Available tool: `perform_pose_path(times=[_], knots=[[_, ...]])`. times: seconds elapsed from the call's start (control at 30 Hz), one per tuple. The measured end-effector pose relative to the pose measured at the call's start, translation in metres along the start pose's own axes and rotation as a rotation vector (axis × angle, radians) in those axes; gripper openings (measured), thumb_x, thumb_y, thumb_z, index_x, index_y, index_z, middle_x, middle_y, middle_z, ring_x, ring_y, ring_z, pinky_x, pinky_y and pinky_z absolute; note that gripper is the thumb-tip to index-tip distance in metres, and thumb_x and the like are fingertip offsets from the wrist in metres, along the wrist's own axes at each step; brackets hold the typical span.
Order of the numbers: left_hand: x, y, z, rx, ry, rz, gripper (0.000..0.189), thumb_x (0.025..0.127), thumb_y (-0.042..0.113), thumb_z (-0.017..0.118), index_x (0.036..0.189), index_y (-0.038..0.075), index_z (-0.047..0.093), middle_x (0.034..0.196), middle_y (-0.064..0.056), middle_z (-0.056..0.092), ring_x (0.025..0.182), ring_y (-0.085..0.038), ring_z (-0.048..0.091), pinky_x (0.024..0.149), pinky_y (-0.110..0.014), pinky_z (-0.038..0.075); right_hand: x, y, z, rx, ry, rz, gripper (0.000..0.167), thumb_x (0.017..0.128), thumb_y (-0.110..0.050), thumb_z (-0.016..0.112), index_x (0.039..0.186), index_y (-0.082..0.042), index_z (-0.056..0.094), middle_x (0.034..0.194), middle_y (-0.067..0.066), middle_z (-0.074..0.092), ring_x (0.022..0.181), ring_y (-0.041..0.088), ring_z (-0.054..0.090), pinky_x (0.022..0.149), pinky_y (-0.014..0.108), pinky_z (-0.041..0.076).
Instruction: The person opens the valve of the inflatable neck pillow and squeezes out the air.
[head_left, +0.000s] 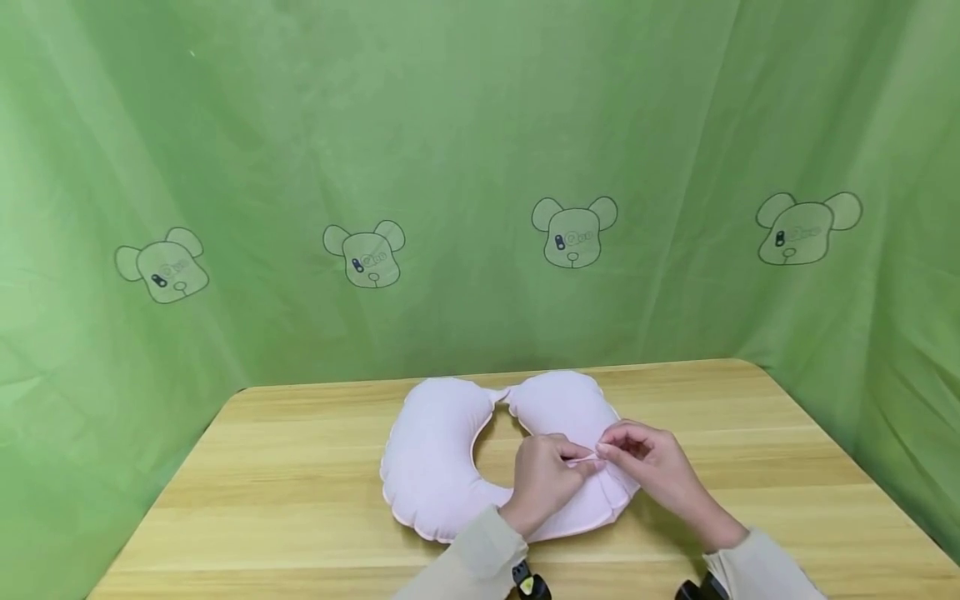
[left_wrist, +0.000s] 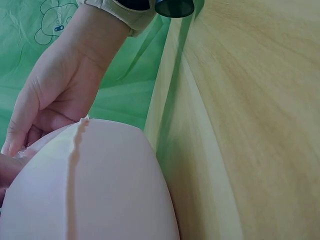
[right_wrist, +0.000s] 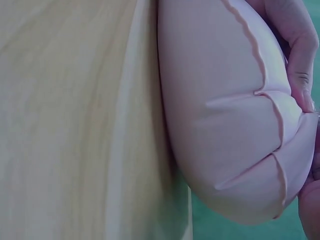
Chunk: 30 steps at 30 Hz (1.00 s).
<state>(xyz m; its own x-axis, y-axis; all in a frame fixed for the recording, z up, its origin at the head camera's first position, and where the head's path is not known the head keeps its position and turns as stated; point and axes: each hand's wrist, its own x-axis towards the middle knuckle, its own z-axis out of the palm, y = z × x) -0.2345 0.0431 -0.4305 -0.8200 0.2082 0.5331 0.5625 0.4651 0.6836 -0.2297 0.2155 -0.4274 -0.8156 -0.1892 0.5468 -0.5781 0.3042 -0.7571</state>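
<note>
A pale pink inflated U-shaped neck pillow (head_left: 431, 450) lies on the table, its two ends towards the far edge. My left hand (head_left: 542, 479) pinches a raised bit of the pillow's surface on its right side, between thumb and fingers. Close beside it, my right hand (head_left: 656, 467) pinches at the same spot with thumb and index finger. A small clear piece (left_wrist: 21, 152) shows between the fingertips in the left wrist view, mostly hidden by them. Creases run across the pillow's rounded side (right_wrist: 235, 135) below this spot in the right wrist view.
The light wooden table (head_left: 300, 467) extends around the pillow on both sides. Behind it hangs a green curtain (head_left: 465, 317) printed with bear heads, which also closes in the left and right. Black wrist devices (head_left: 532, 583) sit under both sleeves.
</note>
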Motion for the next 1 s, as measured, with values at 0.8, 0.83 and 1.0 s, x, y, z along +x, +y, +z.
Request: perform_pose_path(times=[0.8,0.83,1.0], knots=[[0.0006,0.0011,0.0016,0.038,0.001,0.032,0.01,0.072,0.024,0.081,0.074,0.016,0.077,0.06,0.009,0.065,0.052,0.013,0.043,0.053,-0.006,0.035,0.0003,0.0016,-0.0049,0.034,-0.044,0.075,0.006,0.083,0.002,0.066,0.088,0.005,0.066,0.088,-0.002,0.068,0.075,0.005,0.059,0.063,0.018,0.05],[0.0009,0.0012,0.0017,0.041,0.0,0.037,0.01,0.072,0.024,0.081,0.074,0.016,0.077,0.06,0.009,0.065,0.052,0.013,0.043,0.054,-0.006,0.035,0.0006,0.001,-0.005,0.029,-0.047,0.079,0.006,0.083,0.002,0.066,0.089,0.005,0.066,0.088,-0.003,0.068,0.075,0.005,0.059,0.063,0.017,0.05],[0.0014,0.0002,0.0022,0.059,0.012,0.07,0.01,0.071,0.024,0.082,0.073,0.016,0.077,0.059,0.009,0.064,0.052,0.012,0.044,0.053,-0.006,0.035,0.0015,-0.0017,-0.0056,0.044,-0.08,0.081,0.007,0.084,0.002,0.065,0.091,0.003,0.066,0.088,-0.003,0.068,0.076,0.005,0.059,0.064,0.017,0.05]])
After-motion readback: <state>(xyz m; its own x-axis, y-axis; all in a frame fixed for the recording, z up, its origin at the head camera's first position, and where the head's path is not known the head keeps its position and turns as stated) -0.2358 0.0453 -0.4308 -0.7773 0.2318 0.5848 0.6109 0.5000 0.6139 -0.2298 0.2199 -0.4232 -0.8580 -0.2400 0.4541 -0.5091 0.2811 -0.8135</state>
